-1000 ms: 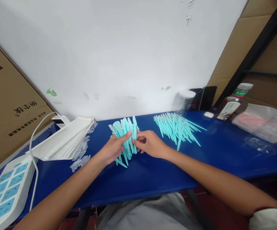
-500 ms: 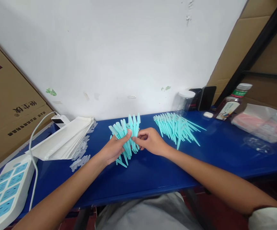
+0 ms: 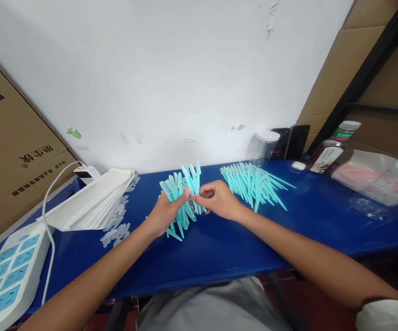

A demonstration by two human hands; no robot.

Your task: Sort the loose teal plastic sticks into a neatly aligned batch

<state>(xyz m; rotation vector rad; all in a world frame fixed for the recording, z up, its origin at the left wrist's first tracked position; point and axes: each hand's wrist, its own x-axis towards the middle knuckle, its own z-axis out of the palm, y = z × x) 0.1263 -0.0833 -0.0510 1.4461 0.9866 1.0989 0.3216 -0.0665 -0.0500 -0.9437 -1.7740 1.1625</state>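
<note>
My left hand (image 3: 162, 214) is closed around a bunch of turquoise eyebrow razors (image 3: 186, 212), thumb across the front, slim handles pointing down. Close by on its right, my right hand (image 3: 221, 200) pinches a few more razors (image 3: 194, 177) that fan upward, their pale tips above my fingers. The two hands nearly touch at the thumbs. Some razors below the left hand seem to rest on the table; how many are gripped is hidden. Farther right lies a fanned pile of the same razors (image 3: 250, 181).
On the left of the blue table (image 3: 213, 257) are white paper sleeves (image 3: 92, 202), small clear plastic pieces (image 3: 114, 234) and a power strip (image 3: 13, 266). At the back right stand a clear jar (image 3: 264, 149), phones (image 3: 297, 142), a bottle (image 3: 333, 147) and a pink package (image 3: 371, 177).
The few razors at my right fingers have shifted slightly left at their tips and now stand more apart from the left-hand bunch. Both hands have hardly moved.
</note>
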